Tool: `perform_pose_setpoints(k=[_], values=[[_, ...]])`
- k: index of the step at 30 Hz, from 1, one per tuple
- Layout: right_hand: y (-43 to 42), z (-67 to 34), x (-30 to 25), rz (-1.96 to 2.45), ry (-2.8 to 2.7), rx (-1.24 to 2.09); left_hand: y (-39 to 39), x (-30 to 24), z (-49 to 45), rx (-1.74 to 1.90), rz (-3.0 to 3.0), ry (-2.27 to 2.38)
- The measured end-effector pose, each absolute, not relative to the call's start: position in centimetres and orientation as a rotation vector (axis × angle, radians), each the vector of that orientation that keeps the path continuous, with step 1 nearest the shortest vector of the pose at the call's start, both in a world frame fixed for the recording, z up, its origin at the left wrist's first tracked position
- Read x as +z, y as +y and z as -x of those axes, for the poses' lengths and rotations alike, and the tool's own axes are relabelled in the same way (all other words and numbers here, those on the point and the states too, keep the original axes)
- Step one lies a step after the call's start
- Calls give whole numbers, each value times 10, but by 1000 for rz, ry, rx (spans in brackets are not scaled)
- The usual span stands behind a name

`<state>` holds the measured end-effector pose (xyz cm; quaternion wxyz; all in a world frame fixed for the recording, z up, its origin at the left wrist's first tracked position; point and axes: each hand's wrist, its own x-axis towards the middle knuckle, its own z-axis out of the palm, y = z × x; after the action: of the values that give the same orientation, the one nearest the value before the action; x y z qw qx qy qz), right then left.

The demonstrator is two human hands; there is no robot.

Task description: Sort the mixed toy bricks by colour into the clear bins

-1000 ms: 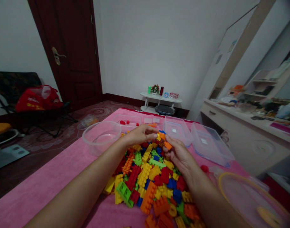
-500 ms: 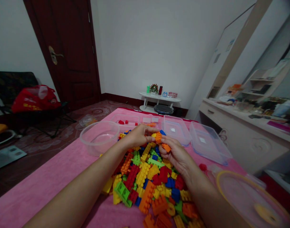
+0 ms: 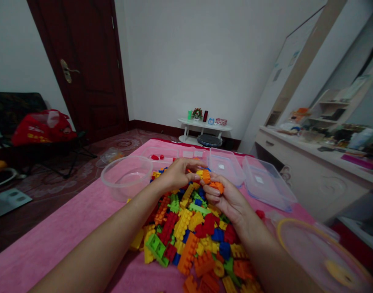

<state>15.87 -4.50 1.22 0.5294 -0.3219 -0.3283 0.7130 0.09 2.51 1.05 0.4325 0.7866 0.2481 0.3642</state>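
Observation:
Over the heap of toy bricks (image 3: 183, 224), my left hand (image 3: 180, 173) pinches a yellow brick (image 3: 199, 173) between thumb and fingers. An orange brick (image 3: 206, 176) sits against its right end; whether the two are joined, I cannot tell. Close by on the right, my right hand (image 3: 230, 200) is closed around another orange brick (image 3: 217, 186), part of which is covered by its fingers. Both hands are near each other, with the held bricks almost touching. Red, yellow, green, blue and orange bricks lie mixed beneath.
A round clear tub (image 3: 127, 179) stands left of the heap on the pink cloth (image 3: 82, 228). Clear rectangular containers (image 3: 225, 165) line the far side and right. A round lid with a yellow rim (image 3: 323, 228) lies at the near right. Small red bricks (image 3: 155, 157) rest in a far container.
My right hand has turned slightly, and the orange brick in it has shifted up and right. My left hand keeps its pinch on the yellow brick, nearly in place.

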Motion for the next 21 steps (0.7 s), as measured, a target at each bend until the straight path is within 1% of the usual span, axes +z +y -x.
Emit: perform_pose_setpoints(k=[5, 7, 12, 14, 17, 19, 21], values=[[-43, -167, 14, 749, -684, 1788, 30, 7, 1, 871, -1838, 547], [-41, -171, 14, 770, -604, 1742, 30, 6, 3, 806, -1909, 556], [-36, -178, 10, 800, -389, 1567, 26, 10, 10, 495, -2242, 524], [-35, -179, 8, 804, -358, 1575, 28, 12, 13, 518, -2276, 547], [-24, -179, 11, 843, -368, 1609, 35, 15, 16, 659, -2162, 699], [-5, -178, 18, 911, -528, 1557, 41, 17, 19, 784, -2043, 786], [23, -176, 28, 972, -783, 1423, 45, 18, 22, 906, -1954, 844]])
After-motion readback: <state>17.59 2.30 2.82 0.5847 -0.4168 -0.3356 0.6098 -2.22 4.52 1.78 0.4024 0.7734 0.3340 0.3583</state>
